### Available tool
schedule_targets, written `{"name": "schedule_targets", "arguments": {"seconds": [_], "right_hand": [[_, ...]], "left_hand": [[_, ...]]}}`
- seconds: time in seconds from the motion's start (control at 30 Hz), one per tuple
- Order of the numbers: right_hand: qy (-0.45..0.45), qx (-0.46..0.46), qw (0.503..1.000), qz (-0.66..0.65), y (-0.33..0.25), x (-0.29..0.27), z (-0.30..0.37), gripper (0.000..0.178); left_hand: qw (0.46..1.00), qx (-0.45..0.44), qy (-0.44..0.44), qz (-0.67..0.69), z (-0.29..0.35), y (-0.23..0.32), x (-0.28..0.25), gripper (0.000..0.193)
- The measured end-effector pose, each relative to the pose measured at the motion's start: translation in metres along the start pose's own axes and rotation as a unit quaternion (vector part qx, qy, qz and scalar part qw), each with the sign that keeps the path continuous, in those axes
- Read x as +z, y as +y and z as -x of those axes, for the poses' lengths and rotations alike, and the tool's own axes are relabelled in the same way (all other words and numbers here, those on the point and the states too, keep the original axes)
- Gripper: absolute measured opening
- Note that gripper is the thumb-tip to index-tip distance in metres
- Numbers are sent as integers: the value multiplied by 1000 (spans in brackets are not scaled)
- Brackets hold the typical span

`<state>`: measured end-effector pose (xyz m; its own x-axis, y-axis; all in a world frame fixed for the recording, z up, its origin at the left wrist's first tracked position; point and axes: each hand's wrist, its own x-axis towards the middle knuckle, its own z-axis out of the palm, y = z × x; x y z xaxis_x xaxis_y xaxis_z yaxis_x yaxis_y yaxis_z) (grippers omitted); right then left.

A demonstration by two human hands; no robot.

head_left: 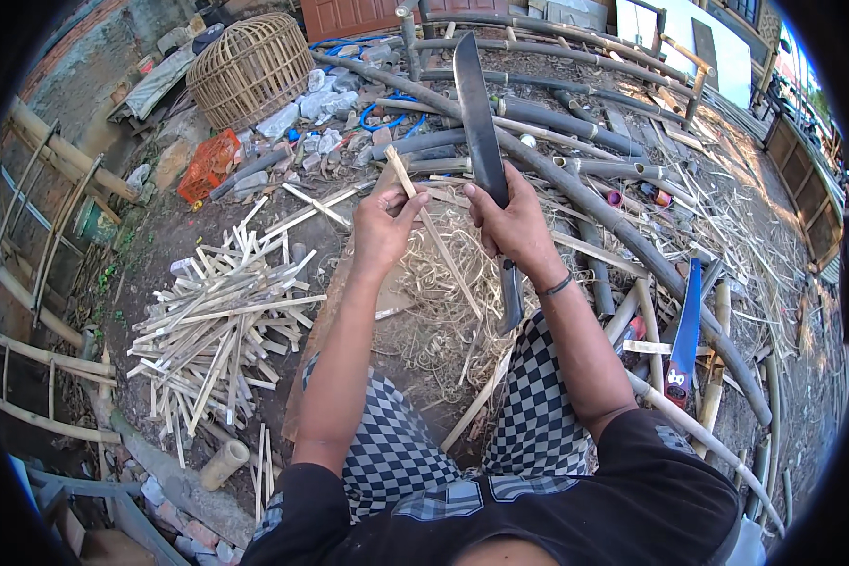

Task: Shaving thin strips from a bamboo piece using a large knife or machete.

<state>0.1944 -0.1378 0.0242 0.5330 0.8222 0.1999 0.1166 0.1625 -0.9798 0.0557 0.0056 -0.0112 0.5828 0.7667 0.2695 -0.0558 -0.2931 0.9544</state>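
My left hand (383, 226) pinches a narrow split bamboo strip (445, 253) near its upper end; the strip slants down to the right over a heap of curly shavings (443, 292). In my right hand (517, 224) is a machete (481, 118), gripped about its lower part with the broad dark blade pointing up and away. Blade and strip are apart, a short gap between them. Left of my left forearm, a loose pile of cut bamboo strips (226, 325) covers the ground.
A blue handsaw (686, 330) stands among bamboo poles at right. One long pole (594, 203) crosses diagonally beyond my hands. Farther back are a woven bamboo cage (250, 71), an orange crate (209, 166) and rubble. A short bamboo piece (224, 464) lies at lower left.
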Motion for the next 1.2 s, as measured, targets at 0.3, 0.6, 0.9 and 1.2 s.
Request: {"name": "schedule_targets", "arguments": {"seconds": [0.3, 0.6, 0.9, 1.2], "right_hand": [[-24, 18, 999, 12, 5, 11, -3, 29], [-30, 35, 999, -2, 8, 14, -3, 27], [51, 30, 982, -179, 14, 19, -7, 22], [113, 74, 925, -354, 20, 9, -15, 31]], "left_hand": [[995, -55, 7, -80, 2, 7, -34, 26], [997, -43, 57, 1, 2, 13, -51, 18], [947, 109, 239, 185, -5, 14, -63, 14], [871, 53, 228, 432, 0, 11, -54, 18]]}}
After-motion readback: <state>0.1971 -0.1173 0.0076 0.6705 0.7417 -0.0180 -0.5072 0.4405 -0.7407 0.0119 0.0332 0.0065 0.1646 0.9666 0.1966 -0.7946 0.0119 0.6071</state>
